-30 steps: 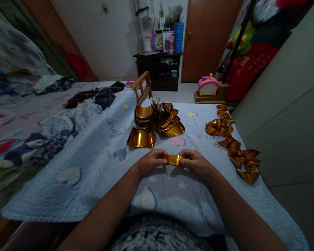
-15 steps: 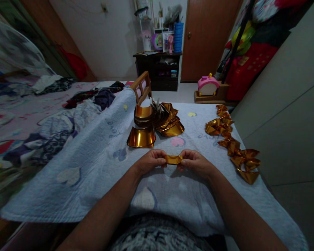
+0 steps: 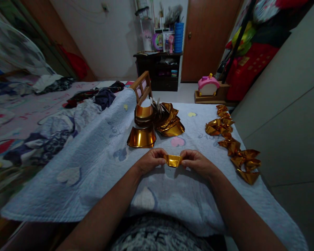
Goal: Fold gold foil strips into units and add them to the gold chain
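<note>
A small folded piece of gold foil paper point(image 3: 173, 161) is stretched between my two hands, low over the blue quilted cover point(image 3: 170, 195). My left hand point(image 3: 154, 160) pinches its left end between thumb and fingers. At the other end, my right hand point(image 3: 195, 161) grips it the same way. Just beyond my left hand lies a short stack of curved gold foil sheets point(image 3: 141, 137). Behind it fans a larger pile of gold foil sheets point(image 3: 172, 124). Folded gold foil pieces point(image 3: 232, 146) lie in a row along the right side.
A wooden rail point(image 3: 143, 87) stands past the sheets. Left of the cover is a bed with crumpled clothes point(image 3: 57, 129). A pale cabinet point(image 3: 290, 115) borders the right side. Farther off are a pink toy point(image 3: 208, 85) and a dark shelf unit point(image 3: 158, 73).
The foil piece between my hands has opened into a wider, boat-like shape, its lower middle bulging toward me. Both hands keep nearly the same place.
</note>
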A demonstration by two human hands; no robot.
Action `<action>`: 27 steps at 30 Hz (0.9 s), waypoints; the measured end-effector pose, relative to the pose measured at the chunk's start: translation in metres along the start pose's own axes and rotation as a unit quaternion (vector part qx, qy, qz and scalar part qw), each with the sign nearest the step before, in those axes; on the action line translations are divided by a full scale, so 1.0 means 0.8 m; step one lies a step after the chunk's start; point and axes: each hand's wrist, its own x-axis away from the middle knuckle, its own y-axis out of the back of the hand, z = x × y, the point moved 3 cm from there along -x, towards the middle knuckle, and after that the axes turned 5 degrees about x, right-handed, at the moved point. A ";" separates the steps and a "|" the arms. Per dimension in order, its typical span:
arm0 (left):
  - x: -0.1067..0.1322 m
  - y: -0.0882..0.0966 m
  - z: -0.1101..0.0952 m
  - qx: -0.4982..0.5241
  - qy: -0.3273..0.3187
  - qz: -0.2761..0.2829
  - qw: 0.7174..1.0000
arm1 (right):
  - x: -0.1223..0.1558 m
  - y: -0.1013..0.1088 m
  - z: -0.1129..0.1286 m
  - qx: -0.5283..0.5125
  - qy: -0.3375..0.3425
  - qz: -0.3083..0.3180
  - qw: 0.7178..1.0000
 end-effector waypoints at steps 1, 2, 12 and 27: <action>0.000 0.000 0.000 -0.001 -0.001 0.000 1.000 | 0.000 0.000 0.001 0.002 -0.001 0.000 1.000; 0.000 0.000 0.001 -0.003 -0.001 -0.001 1.000 | 0.000 -0.001 0.001 0.005 -0.003 -0.001 1.000; -0.001 -0.002 0.002 0.001 -0.009 0.008 1.000 | -0.002 0.003 -0.006 0.029 -0.018 -0.022 0.999; -0.002 -0.001 0.001 -0.009 -0.007 -0.004 1.000 | -0.002 0.006 -0.011 -0.004 -0.019 -0.018 1.000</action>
